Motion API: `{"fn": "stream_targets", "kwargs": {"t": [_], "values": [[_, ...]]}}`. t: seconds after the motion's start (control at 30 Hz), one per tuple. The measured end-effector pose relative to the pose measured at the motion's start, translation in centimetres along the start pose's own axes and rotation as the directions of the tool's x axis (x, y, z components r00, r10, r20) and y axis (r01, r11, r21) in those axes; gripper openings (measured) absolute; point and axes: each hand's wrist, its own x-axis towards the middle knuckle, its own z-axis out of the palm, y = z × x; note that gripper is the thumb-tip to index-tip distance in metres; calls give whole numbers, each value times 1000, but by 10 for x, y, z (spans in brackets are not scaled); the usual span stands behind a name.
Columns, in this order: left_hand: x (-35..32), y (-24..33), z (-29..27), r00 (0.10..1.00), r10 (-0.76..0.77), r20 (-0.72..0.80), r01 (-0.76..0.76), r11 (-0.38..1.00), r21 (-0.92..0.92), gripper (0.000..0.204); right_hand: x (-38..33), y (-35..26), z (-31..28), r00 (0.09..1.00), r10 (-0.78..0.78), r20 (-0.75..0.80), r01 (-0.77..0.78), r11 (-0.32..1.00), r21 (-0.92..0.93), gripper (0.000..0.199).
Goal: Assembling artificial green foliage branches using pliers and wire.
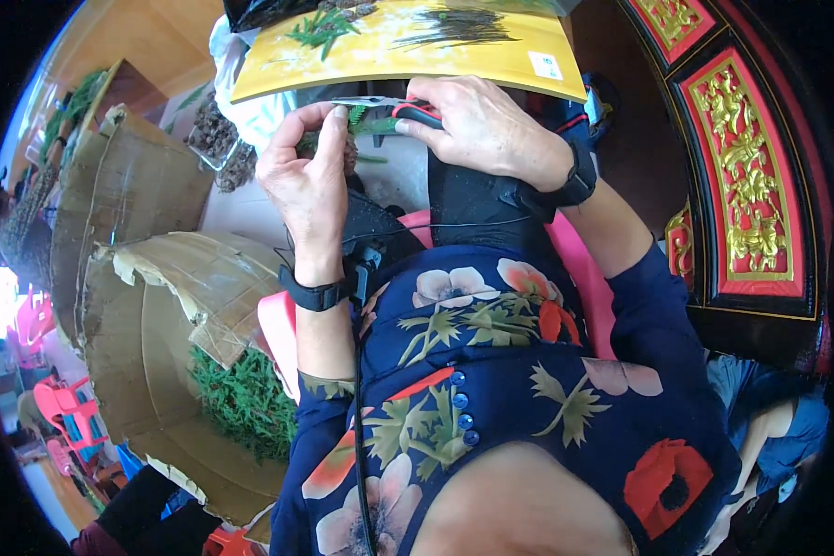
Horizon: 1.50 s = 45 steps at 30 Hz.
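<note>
My left hand [304, 176] is raised above my lap, thumb and forefinger pinched on a small green leafy sprig [357, 116]. Beside it, my right hand [482, 125] grips scissors by their red-and-black handles [419, 114]. Their narrow silver blades [369, 100] point left and reach the left fingertips, just above the sprig. Whether the blades touch the sprig I cannot tell. Beneath the hands a brown clump [349, 156] shows in part, mostly behind the left thumb.
Ahead stands a yellow table [380, 69] with green sprigs [322, 32] and thin dark stems [459, 28]. At my left, a torn cardboard box [148, 371] holds heaped greenery [246, 398]. Carved red-and-gold panels [746, 176] rise at right. Another person's arm [760, 445] shows at lower right.
</note>
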Motion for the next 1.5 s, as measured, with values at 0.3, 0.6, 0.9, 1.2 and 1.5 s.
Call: {"fn": "stream_targets", "kwargs": {"t": [0.3, 0.6, 0.9, 1.2, 1.5], "values": [[1, -1, -3, 998, -58, 40, 63, 988, -143, 9, 1, 5, -5, 999, -20, 50, 19, 1000, 21, 28], [4, -12, 2, 992, -115, 52, 125, 946, -299, 9, 4, -1, -7, 997, 68, 32, -67, 998, -20, 36], [0, -9, 2, 997, -66, -42, 55, 970, -235, 9, -2, -8, -15, 992, 103, 71, -102, 995, -21, 42], [-1, -9, 2, 993, 68, -96, -70, 997, -22, 8, -11, -20, -7, 982, -25, -189, 46, 994, 103, 34], [0, -4, 1, 992, -63, -106, 43, 982, -183, 8, -4, -13, -1, 995, 97, 10, -97, 994, 54, 34]]}}
